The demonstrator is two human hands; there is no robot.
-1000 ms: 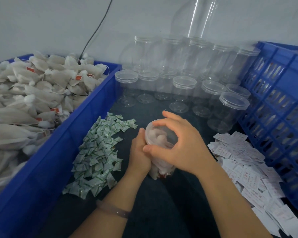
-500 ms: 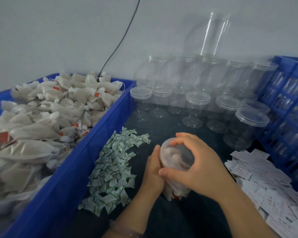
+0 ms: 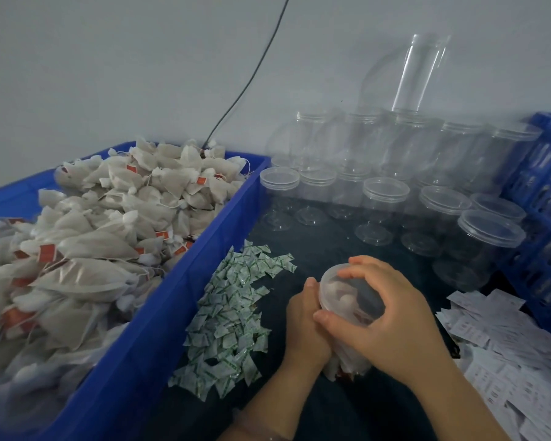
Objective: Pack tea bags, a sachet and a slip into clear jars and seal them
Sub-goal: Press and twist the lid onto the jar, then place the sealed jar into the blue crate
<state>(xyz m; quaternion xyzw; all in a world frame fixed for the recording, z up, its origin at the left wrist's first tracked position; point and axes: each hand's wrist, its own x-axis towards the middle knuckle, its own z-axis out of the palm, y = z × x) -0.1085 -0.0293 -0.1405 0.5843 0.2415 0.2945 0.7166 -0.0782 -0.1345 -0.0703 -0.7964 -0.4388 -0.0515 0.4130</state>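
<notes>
The sealing step was in hand. A filled jar (image 3: 347,366) was held low over the dark tabletop (image 3: 328,249), near the front and between the two hands. It tilted toward the camera, and pale contents showed through its wall. The left hand (image 3: 303,324) wrapped the jar's side, its grip closed round the body to steady it. The right hand (image 3: 395,319) lay over the top with thumb and fingers curled round the lid (image 3: 339,292), so its grip held the lid. The fingers hid most of the rim, so I could not tell whether the lid was fully seated. Nor could I see whether a sachet and slip were inside.

The next move likely called for the right hand to turn or press the lid home while the left braced the jar, then to set it aside. After that, a fresh jar from the empties (image 3: 385,198) at the back would be needed. It would take tea bags (image 3: 115,218) from the crate (image 3: 185,281) on the left, a sachet from the green pile (image 3: 233,313), and a slip from the heap (image 3: 506,342) on the right.
</notes>
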